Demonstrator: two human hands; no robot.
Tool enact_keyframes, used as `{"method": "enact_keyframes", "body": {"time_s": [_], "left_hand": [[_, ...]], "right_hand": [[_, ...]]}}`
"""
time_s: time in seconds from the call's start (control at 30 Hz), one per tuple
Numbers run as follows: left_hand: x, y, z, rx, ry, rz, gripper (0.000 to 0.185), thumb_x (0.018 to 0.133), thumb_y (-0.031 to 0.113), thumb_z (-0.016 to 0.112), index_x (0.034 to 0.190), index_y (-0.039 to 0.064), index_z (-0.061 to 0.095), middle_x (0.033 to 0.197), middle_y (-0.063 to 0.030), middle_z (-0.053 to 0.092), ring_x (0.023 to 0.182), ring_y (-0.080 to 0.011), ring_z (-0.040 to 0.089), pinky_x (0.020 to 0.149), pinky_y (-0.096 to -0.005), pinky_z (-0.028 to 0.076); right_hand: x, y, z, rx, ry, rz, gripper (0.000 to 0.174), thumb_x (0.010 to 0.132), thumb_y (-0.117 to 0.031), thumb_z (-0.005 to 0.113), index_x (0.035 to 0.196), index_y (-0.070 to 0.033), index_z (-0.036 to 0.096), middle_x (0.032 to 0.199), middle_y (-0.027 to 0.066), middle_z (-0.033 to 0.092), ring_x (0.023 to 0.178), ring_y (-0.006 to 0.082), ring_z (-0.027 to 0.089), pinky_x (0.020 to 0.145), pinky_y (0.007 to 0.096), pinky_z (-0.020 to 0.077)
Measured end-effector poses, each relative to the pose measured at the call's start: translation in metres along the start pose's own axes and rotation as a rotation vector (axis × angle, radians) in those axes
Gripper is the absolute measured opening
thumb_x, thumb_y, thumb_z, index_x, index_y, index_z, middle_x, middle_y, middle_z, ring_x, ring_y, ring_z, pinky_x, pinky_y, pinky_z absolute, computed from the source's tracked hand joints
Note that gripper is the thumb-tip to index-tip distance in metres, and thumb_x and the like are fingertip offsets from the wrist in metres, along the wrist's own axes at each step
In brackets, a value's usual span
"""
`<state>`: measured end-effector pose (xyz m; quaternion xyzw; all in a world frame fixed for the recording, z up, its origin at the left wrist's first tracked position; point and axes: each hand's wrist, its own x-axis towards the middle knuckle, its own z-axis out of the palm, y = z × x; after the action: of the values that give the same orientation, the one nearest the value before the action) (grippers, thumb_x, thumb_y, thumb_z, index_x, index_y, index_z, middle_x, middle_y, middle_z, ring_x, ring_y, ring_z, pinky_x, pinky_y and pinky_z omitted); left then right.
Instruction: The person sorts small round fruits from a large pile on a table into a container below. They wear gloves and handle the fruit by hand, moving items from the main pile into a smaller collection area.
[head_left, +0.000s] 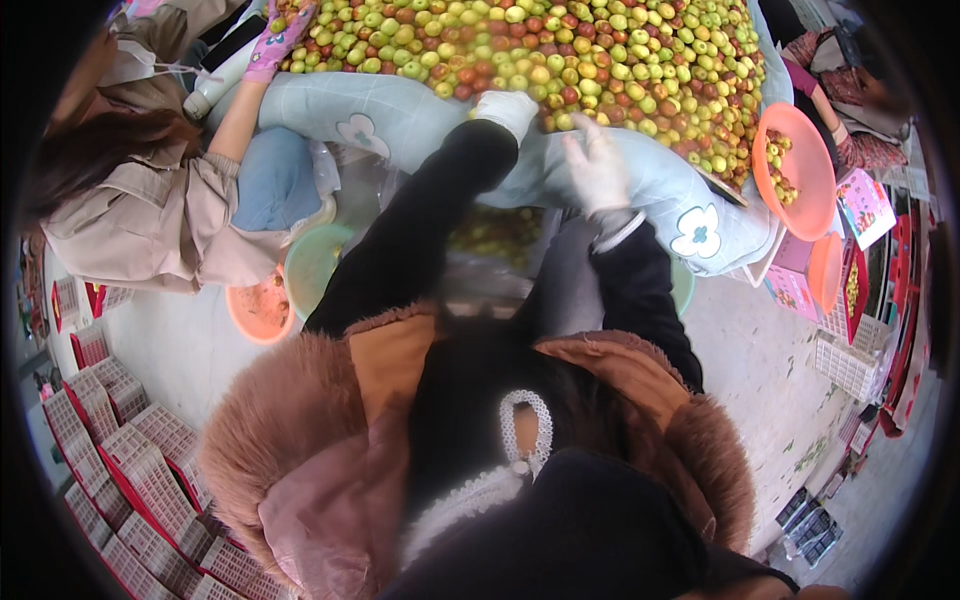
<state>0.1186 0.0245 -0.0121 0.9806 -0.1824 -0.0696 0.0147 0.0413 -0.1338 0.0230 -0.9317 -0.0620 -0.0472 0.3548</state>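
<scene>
A large heap of green and reddish-brown jujube fruits lies on a padded light-blue cloth with white flower shapes. My left hand, in a white glove, is at the near edge of the heap; its fingers are hidden by blur and fruit, so its hold cannot be told. My right hand, in a pale glove, is over the cloth's padded edge, fingers spread and somewhat blurred, with no fruit seen in it. Below, between my arms, more fruits show dimly in a container.
At left a co-worker's pink-gloved hand touches the heap. An orange basin with some fruits stands at right. A green basin and another orange basin sit at lower left. White-and-red plastic crates fill the floor beyond.
</scene>
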Motion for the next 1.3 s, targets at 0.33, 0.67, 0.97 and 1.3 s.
{"method": "enact_keyframes", "body": {"time_s": [0.33, 0.67, 0.97, 1.3], "left_hand": [[-0.067, -0.045, -0.005, -2.19, 0.319, -0.498, 0.026, 0.082, 0.023, 0.06, 0.105, 0.011, 0.063, 0.093, -0.0029, 0.064, 0.076, -0.0136, 0.06, 0.065, -0.0226, 0.039], [-0.124, -0.005, 0.03, -1.656, -0.297, -0.4, 0.029, 0.086, 0.018, 0.066, 0.11, 0.003, 0.061, 0.098, -0.006, 0.064, 0.083, -0.0133, 0.059, 0.071, -0.0268, 0.046], [-0.076, -0.026, 0.017, -2.037, 0.389, -0.355, 0.042, 0.084, 0.001, 0.058, 0.125, 0.003, 0.056, 0.113, -0.0092, 0.065, 0.097, -0.017, 0.062, 0.084, -0.0276, 0.048], [-0.134, -0.013, 0.023, -2.111, -0.279, -0.345, 0.037, 0.095, 0.024, 0.053, 0.128, 0.006, 0.055, 0.098, -0.0081, 0.065, 0.072, -0.0089, 0.058, 0.062, -0.022, 0.047]], "right_hand": [[0.085, -0.018, 0.053, -0.611, -0.316, 0.169, 0.105, 0.07, -0.079, 0.052, 0.147, -0.016, 0.022, 0.141, 0.0337, 0.031, 0.134, 0.0495, 0.023, 0.105, 0.0604, 0.0225], [0.025, -0.022, 0.094, -0.342, -0.215, -0.264, 0.081, 0.086, -0.053, 0.052, 0.146, -0.007, 0.023, 0.143, 0.0294, 0.03, 0.134, 0.0442, 0.027, 0.111, 0.049, 0.0217], [0.09, 0.051, -0.024, -0.203, -0.25, 0.183, 0.034, 0.089, -0.029, 0.051, 0.115, -0.012, 0.064, 0.114, 0.0126, 0.064, 0.107, 0.0293, 0.06, 0.093, 0.037, 0.0459], [0.119, 0.045, 0.018, -0.466, -0.212, 0.221, 0.034, 0.085, -0.034, 0.057, 0.108, -0.01, 0.063, 0.111, 0.0135, 0.065, 0.104, 0.0304, 0.061, 0.088, 0.0421, 0.0473]]}}
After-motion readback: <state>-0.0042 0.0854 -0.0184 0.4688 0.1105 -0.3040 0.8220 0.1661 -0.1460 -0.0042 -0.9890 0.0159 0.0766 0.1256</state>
